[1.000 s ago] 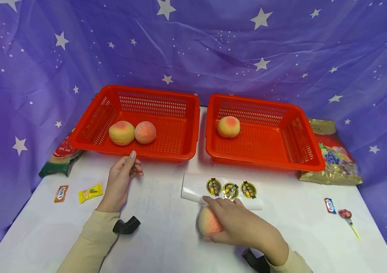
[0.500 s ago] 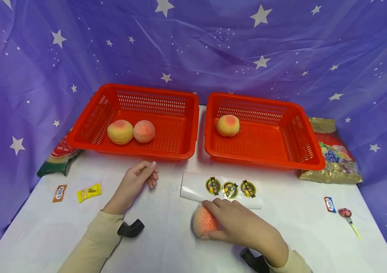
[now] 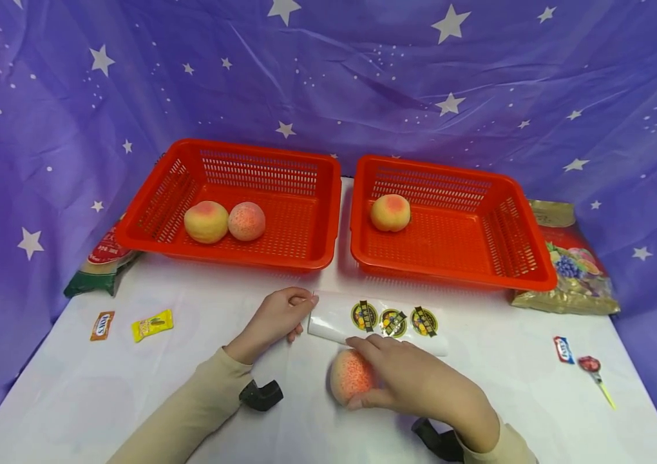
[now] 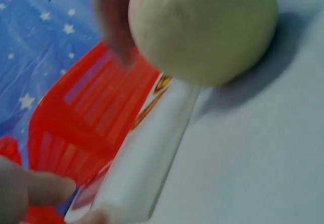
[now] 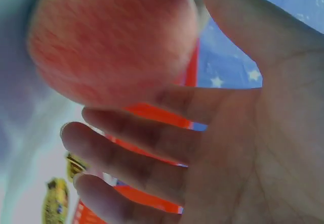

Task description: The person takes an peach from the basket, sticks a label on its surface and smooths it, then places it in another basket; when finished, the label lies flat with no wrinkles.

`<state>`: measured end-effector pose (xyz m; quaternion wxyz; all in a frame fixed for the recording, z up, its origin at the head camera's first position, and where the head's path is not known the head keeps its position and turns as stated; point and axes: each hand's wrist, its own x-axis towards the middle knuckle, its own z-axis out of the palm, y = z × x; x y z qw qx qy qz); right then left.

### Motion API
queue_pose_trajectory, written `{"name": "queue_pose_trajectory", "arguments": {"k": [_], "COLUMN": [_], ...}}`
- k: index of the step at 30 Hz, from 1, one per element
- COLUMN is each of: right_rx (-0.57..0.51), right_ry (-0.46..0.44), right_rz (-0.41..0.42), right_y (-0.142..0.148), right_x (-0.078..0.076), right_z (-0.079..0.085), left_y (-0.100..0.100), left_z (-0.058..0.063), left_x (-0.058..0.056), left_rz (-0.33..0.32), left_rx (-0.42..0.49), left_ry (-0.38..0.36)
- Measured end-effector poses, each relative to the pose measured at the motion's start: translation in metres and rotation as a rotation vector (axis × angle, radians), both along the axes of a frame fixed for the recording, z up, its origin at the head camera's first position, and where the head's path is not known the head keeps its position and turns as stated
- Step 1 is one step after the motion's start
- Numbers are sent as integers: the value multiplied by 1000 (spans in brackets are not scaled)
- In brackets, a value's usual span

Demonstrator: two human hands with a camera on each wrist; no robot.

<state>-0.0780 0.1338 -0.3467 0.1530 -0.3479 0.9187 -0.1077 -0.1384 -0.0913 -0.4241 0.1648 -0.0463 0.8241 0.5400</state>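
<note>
My right hand (image 3: 421,383) holds a peach (image 3: 352,377) with red speckles between thumb and index finger, low over the white table. In the right wrist view the other fingers (image 5: 136,168) spread out below the peach (image 5: 111,42). My left hand (image 3: 279,319) is at the left end of a glossy white sheet (image 3: 331,316) bearing three round black-and-yellow stickers (image 3: 393,322). Its thumb reaches the sheet's corner, and in the left wrist view a gap shows between the fingertips beside the sheet (image 4: 147,158). Whether they touch it is unclear.
Behind stand two red baskets: the left basket (image 3: 288,261) contains two peaches (image 3: 205,222), the right basket (image 3: 450,274) one peach (image 3: 390,213). Snack bags (image 3: 572,270) lie beside them. Small candy packets (image 3: 152,325) and a lollipop (image 3: 589,365) lie toward the sides.
My left hand has moved right, from the left basket's front edge to the left end of the sheet. The right hand keeps the peach in nearly the same spot, turned so more red shows.
</note>
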Motion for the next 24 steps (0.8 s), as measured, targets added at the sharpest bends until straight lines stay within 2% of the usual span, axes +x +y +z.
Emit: {"name": "queue_pose_trajectory", "arguments": {"k": [2, 5, 7, 9, 13, 16, 19, 21, 24], "right_rx": [-25, -70, -102, -145, -233, -277, -284, -278, -272], "right_ry": [-3, 43, 92, 154, 253, 266, 263, 268, 283], "right_rz": [-45, -90, -101, -100, -106, -89, -67, -57, -55], "right_y": [4, 11, 14, 17, 20, 21, 22, 21, 20], "right_x": [-6, -17, -26, -34, -45, -48, -48, -49, -49], "right_z": [3, 4, 2, -2, -9, -14, -17, -20, -24], "left_y": [8, 18, 21, 21, 18, 15, 13, 13, 13], "left_z": [-1, -3, -3, -4, -1, 2, 4, 4, 3], "left_x": [-3, -7, -7, -6, -3, -3, -4, -5, -3], "left_rz": [11, 20, 16, -7, -83, -130, -153, -152, -168], "left_rx": [-39, -57, -12, 68, 310, 521, 676, 751, 788], "left_ry": [38, 105, 117, 107, 50, 0, -60, -103, -151]}}
